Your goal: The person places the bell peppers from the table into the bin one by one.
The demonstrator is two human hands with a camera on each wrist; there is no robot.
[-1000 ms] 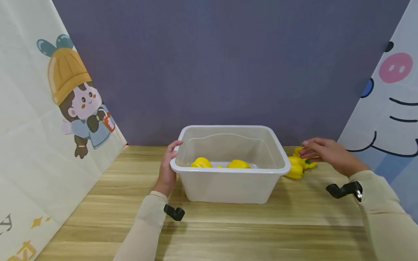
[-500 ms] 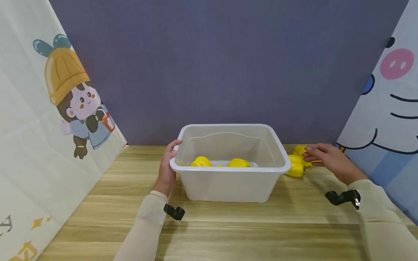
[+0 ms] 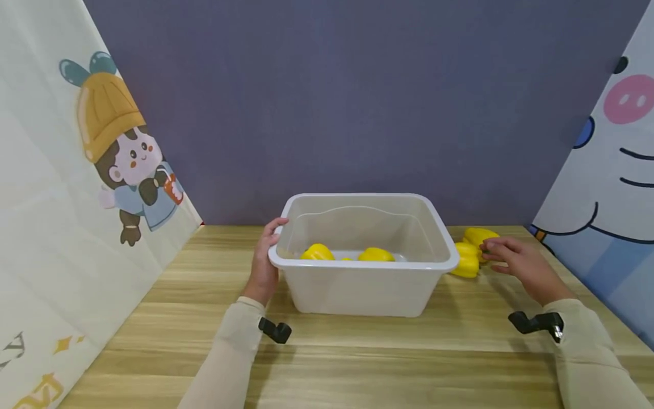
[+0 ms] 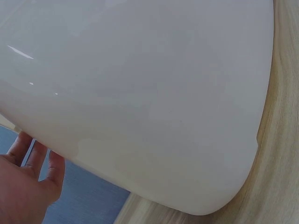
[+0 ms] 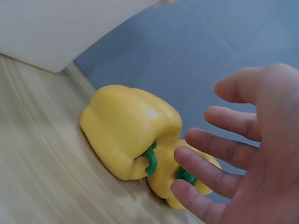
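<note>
My left hand [image 3: 263, 262] grips the left rim of a pale plastic bin [image 3: 357, 292], its fingertips over the edge. In the left wrist view the bin's smooth wall [image 4: 154, 102] fills most of the frame, with the fingers [image 4: 56, 170] at its edge. Inside the bin lie a yellow bell pepper [image 3: 318, 252] on the left and another yellow pepper [image 3: 376, 255] on the right. Right of the bin, my right hand [image 3: 521, 264] hovers beside two more yellow peppers, a nearer one [image 5: 126, 130] and one [image 5: 163, 179] partly behind the fingers. Its fingers are spread, with nothing held.
Bin and peppers stand on a wood-grain table [image 3: 357, 363]. A dark grey-blue panel [image 3: 357, 102] rises close behind them. Printed white sheets hang at the left [image 3: 46, 187] and right [image 3: 613, 187]. The bin's front wall hides part of its contents.
My right hand has shifted slightly right and lower, showing more of the farther pepper outside the bin. The left hand keeps its hold on the rim.
</note>
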